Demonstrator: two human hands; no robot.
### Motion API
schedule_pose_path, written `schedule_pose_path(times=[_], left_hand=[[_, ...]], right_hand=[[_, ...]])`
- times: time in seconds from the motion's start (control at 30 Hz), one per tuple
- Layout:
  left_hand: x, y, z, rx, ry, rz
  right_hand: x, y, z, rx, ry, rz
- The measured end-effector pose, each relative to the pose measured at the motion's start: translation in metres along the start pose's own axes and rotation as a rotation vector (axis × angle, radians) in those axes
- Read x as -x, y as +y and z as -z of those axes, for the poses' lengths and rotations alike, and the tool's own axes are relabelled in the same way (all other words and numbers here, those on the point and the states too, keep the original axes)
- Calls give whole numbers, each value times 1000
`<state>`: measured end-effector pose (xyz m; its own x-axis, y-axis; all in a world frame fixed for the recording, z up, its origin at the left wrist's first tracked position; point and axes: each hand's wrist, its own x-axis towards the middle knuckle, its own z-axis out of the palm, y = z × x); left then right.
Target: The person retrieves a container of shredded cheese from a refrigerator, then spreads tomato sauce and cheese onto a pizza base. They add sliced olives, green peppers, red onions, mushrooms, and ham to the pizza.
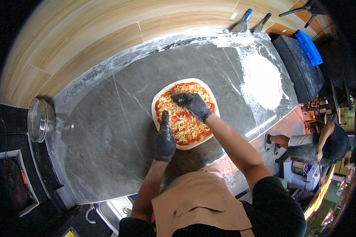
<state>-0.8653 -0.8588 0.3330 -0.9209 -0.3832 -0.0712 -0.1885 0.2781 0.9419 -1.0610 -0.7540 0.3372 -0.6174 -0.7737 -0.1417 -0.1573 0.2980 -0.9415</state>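
Observation:
A raw pizza (182,132) lies on the dark grey countertop, its pale dough rim showing around red sauce and shredded yellow-white cheese. My right hand (194,104), in a black glove, reaches over its upper half. Those fingers stretch leftward, low over the cheese, and nothing shows in them; the palm side is hidden. At the pizza's lower left edge is my left hand (165,142), also black-gloved. It is turned on its side with the fingers extended upward and empty, close beside the dough rim.
White flour (263,83) is heaped at the counter's right end. Two scrapers (241,25) lean against the wood-look wall. Metal bowls (41,119) stand at the left edge, a black box (296,65) at the right. A sink (114,211) sits lower left; another person (324,142) stands beyond the counter.

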Motion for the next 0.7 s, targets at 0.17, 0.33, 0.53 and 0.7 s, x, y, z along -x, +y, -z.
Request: schedule_pose_path(times=[0.17, 0.33, 0.53, 0.7], left_hand=[[-4, 3, -5, -109, -78, -83], [4, 17, -15, -801, -296, -236], [-14, 31, -30, -799, -265, -292], [-4, 14, 18, -421, -152, -251]], right_hand=[[54, 9, -3, 67, 8, -19], [102, 25, -21, -60, 152, -89], [131, 13, -1, -8, 379, -64], [121, -6, 27, 96, 549, 109]])
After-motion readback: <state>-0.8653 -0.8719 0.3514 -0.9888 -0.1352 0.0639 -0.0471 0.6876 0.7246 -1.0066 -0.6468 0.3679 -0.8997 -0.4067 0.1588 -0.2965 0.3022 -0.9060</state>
